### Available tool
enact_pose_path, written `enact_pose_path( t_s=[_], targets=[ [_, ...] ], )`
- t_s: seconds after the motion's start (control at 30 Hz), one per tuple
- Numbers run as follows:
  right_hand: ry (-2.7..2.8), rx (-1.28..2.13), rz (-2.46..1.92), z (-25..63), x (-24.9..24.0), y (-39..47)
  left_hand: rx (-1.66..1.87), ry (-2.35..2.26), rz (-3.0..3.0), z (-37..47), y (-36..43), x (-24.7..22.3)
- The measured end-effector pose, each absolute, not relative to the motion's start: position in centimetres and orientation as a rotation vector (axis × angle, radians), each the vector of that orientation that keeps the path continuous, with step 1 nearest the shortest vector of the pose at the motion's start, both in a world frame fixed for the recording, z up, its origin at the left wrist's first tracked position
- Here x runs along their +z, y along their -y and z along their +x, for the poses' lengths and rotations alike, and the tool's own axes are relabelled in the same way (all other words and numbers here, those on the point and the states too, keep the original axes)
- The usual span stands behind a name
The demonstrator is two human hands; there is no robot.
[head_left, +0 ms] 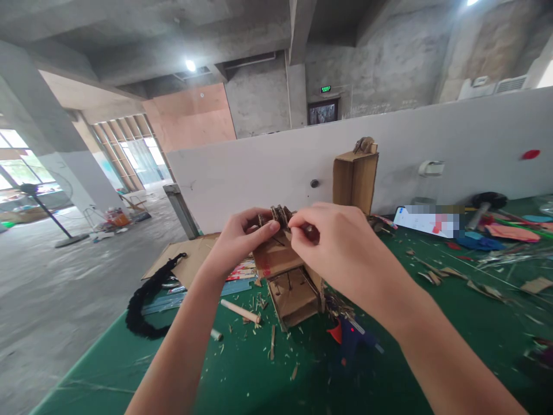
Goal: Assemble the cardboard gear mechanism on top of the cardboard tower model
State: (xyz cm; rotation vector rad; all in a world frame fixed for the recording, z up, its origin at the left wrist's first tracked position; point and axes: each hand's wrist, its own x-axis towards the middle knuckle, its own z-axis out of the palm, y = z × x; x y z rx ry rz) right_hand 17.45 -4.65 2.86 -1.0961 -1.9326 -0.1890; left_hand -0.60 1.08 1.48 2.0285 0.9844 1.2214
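A brown cardboard box piece [279, 253] stands on the green table, with an open cardboard compartment [298, 294] below it. Small brown discs [280, 215] sit in a row along its top. My left hand [246, 230] is closed around the left end of these discs, its thumb pressed on them. At their right side, my right hand [322, 233] has thumb and forefinger pinched together; whatever lies between the fingertips is too small to make out.
A blue glue gun [356, 340] lies right of the compartment. A wooden stick [239, 311], black fuzzy strip [138, 311] and cardboard sheet [173, 262] are at left. Behind stands another cardboard structure [356, 181]; a phone [425, 222] and scraps lie at right on the green table [242, 380].
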Motion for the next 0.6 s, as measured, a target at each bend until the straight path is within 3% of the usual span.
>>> enact_pose_path(
  t_s=[0.6],
  targets=[
    [1.640,-0.360,-0.944,16.1,2.0,3.6,1.323,-0.937,2.006,0.3,-1.0,0.8]
  ],
)
